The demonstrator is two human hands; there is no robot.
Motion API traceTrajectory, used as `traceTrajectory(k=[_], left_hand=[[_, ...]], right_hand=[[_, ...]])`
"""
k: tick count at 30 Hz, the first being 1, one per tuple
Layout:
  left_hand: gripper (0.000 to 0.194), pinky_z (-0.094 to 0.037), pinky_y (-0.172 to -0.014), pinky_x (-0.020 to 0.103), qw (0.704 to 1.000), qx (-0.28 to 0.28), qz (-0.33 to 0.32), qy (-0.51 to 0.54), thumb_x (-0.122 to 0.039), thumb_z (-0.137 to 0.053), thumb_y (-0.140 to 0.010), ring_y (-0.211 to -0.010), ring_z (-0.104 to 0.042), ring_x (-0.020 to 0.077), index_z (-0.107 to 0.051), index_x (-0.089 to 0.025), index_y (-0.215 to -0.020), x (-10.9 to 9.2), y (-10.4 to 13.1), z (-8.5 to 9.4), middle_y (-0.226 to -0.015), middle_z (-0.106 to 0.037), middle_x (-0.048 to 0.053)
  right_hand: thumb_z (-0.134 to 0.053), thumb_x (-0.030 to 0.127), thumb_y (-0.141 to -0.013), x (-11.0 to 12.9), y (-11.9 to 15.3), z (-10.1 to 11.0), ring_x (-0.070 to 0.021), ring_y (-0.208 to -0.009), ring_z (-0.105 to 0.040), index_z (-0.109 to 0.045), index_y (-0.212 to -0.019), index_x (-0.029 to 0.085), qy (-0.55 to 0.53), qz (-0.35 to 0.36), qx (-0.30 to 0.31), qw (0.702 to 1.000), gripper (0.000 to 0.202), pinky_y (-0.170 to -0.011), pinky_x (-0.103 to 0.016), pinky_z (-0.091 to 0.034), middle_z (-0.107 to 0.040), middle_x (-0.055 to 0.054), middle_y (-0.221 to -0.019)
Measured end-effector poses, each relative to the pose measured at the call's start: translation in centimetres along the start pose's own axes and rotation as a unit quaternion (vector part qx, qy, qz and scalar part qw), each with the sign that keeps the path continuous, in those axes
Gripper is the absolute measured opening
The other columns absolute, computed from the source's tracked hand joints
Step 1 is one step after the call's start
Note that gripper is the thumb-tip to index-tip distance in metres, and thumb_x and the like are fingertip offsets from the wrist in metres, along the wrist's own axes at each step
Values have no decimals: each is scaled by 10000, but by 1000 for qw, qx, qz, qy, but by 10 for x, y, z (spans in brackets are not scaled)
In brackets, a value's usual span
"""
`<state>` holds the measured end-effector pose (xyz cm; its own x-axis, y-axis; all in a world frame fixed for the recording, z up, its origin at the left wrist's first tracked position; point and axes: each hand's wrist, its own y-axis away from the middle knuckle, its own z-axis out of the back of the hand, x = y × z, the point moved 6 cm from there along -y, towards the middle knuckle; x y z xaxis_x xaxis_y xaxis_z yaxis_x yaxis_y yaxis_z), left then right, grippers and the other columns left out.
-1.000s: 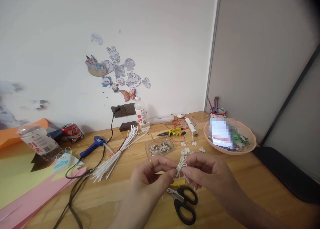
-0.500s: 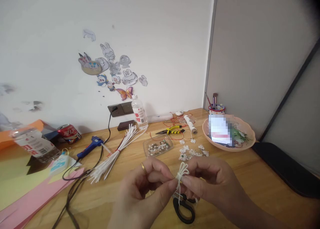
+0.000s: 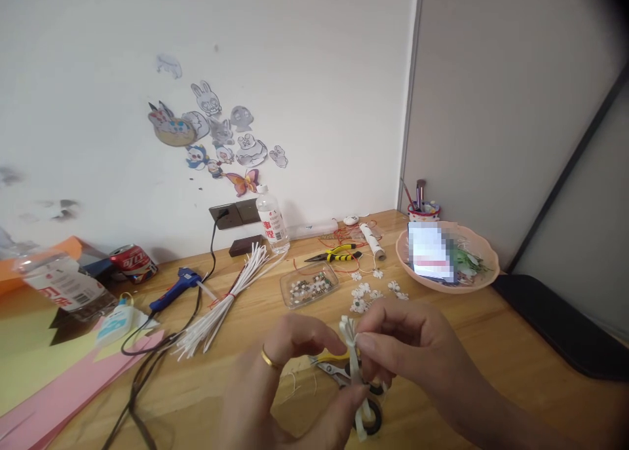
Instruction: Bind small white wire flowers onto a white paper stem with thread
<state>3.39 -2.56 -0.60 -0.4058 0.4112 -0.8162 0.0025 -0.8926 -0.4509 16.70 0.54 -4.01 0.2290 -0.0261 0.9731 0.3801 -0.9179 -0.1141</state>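
Between thumb and forefinger, my right hand (image 3: pixel 400 345) pinches a small knot of looped white cord (image 3: pixel 348 332), loops up and tails hanging down. My left hand (image 3: pixel 289 384), a gold ring on one finger, has its thumb and forefinger spread apart to the left of the cord. The left thumb tip lies close to the hanging tails; whether it touches them I cannot tell. Below, partly hidden by my hands and the cord, black-handled scissors (image 3: pixel 375 418) lie on the wooden table (image 3: pixel 221 397). A yellow-handled tool (image 3: pixel 331 357) is partly visible by the scissor blades.
Beyond my hands are a clear tray of beads (image 3: pixel 314 287), white cord flowers (image 3: pixel 361 299) and pliers (image 3: pixel 337 253). To the left lie a bundle of white cords (image 3: pixel 223 306) and a blue glue gun (image 3: pixel 174 289) with its cable. A pink bowl (image 3: pixel 472 286) holding a phone (image 3: pixel 427 253) stands right.
My left thumb and forefinger have parted from the knot, and the left thumb has moved down. The cord stays in my right hand, its tails blurred. The view has shifted slightly.
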Motion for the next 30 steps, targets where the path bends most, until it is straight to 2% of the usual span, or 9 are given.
traceTrajectory(k=[2,4,8,12,15,19,23,26,30], left_hand=[[138,-493,-615,275,999,46,6,8,-211,-684,-600,-651,-593,182,-586,-259,-684,1,-5,-5,-652,-625,-6],[99,-497,-584,246,995,76,45,46,-200,-663,-627,-619,-596,159,-573,-238,-645,5,-9,-8,-629,-612,-14],[110,-464,-555,204,969,100,141,174,-170,-655,-634,-622,-575,127,-551,-203,-629,15,-12,-13,-644,-595,-22],[132,-418,-551,157,949,111,188,228,-149,-668,-627,-605,-530,78,-541,-183,-616,20,-12,-15,-626,-579,-46],[117,-405,-547,143,951,115,187,218,-168,-667,-638,-602,-514,66,-552,-178,-621,21,-13,-14,-629,-573,-48],[102,-407,-534,148,955,107,176,213,-156,-667,-634,-580,-508,65,-570,-178,-610,22,-14,-14,-608,-554,-51],[81,-410,-497,151,961,98,154,207,-132,-661,-629,-562,-513,73,-601,-182,-608,21,-15,-14,-599,-555,-49],[73,-422,-531,153,971,87,123,185,-127,-646,-641,-613,-534,89,-637,-196,-620,18,-16,-12,-617,-592,-36],[90,-431,-555,167,972,89,135,170,-143,-643,-649,-639,-548,101,-661,-227,-676,20,-15,-12,-646,-616,-32]], right_hand=[[-581,214,-736,-1,-1,0,-46,-458,-468,-583,-628,170,13,-2,2,1000,116,-447,-152,-384,-565,38,-524],[-578,222,-740,-1,-2,0,-48,-460,-457,-583,-636,168,32,-2,3,999,117,-449,-158,-376,-557,37,-527],[-563,252,-752,-1,-1,0,-58,-468,-444,-565,-643,160,66,8,6,998,143,-456,-179,-366,-538,33,-536],[-520,245,-778,7,0,-1,-79,-508,-454,-552,-633,157,173,66,0,983,173,-487,-204,-368,-519,28,-549],[-487,222,-794,12,0,-3,-85,-527,-457,-560,-661,164,243,98,-6,965,162,-503,-208,-368,-517,31,-561],[-507,205,-769,12,0,-4,-81,-515,-447,-550,-648,164,281,110,0,953,135,-481,-198,-360,-500,38,-547],[-495,208,-775,12,0,-5,-82,-485,-447,-542,-630,162,285,103,10,953,159,-469,-203,-365,-505,36,-522],[-488,204,-774,12,0,-4,-84,-486,-443,-525,-609,164,282,91,8,955,174,-471,-207,-364,-504,35,-519],[-480,203,-772,12,0,-3,-84,-502,-426,-525,-627,170,284,81,2,955,155,-476,-205,-353,-488,40,-531]])
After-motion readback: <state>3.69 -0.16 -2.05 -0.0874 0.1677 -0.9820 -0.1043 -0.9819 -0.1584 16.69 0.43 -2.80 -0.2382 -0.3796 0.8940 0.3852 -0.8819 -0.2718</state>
